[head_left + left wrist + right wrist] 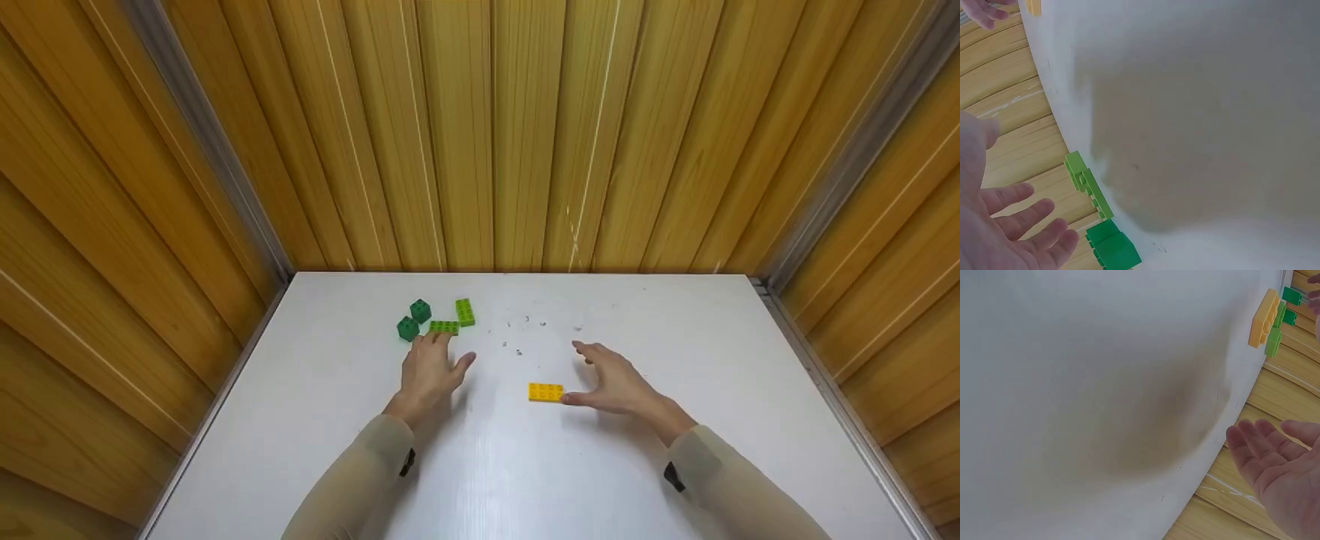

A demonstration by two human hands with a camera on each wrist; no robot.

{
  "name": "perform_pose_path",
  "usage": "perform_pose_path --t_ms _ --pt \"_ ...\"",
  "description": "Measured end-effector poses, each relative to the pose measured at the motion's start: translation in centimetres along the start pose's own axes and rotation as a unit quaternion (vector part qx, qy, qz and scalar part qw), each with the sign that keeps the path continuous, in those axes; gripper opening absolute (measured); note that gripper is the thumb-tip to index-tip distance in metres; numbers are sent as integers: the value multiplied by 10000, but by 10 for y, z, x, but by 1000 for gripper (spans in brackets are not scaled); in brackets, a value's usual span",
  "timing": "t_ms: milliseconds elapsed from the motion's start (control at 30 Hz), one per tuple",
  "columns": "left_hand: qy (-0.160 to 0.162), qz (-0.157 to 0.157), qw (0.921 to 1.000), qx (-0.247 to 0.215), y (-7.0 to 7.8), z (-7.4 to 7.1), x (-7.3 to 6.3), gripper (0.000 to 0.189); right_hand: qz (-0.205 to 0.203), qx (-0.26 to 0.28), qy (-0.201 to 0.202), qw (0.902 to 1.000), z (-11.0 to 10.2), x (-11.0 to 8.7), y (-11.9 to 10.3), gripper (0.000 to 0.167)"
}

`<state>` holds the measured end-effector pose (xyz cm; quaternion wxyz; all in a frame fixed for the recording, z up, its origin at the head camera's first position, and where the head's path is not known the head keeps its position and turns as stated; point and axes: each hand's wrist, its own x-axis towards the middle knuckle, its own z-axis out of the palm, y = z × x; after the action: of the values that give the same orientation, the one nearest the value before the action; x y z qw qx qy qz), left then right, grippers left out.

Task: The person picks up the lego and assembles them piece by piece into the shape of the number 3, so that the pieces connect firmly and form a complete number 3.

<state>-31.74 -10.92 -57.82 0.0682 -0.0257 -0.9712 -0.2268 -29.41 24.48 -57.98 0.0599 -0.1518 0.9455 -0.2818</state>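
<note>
A yellow building brick (545, 392) lies on the white table, just left of my right hand (619, 381). The right thumb tip overlaps its right end in the head view, but the right wrist view shows the hand apart from the brick (1264, 319), fingers extended and palm bare. My left hand (431, 371) hovers with spread fingers in front of a light green brick (444, 328). In the left wrist view its fingers hold nothing. Another light green brick (465, 312) lies farther back. Two dark green bricks, one nearer (408, 328) and one farther (420, 310), stand to the left.
The white table (495, 480) has small dark scuff marks near its middle. Wood-patterned panels (517, 135) rise behind it and on both sides, with grey metal strips (217, 142) at the corners.
</note>
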Motion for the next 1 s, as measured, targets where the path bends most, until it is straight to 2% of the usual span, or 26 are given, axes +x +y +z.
perform_pose_path --t_ms 200,333,433,600,900,1000 --pt "16 -119 9990 -434 -9 -6 3 60 -138 86 31 9999 4 0 -2 111" --pt "270 79 9982 -520 -18 -9 5 54 -370 113 112 9992 7 3 -3 104" --pt "407 118 9977 -524 -25 -8 8 49 -509 157 112 9985 9 6 -4 98" --pt "418 -135 9975 -547 -34 -7 12 47 -594 335 -3 9977 12 9 -6 92" --pt "826 -372 9939 -630 -52 -9 14 39 -690 268 5 9973 18 9 -7 78" --pt "857 -514 9927 -675 -56 -9 16 35 -725 269 9 9970 19 8 -8 76"
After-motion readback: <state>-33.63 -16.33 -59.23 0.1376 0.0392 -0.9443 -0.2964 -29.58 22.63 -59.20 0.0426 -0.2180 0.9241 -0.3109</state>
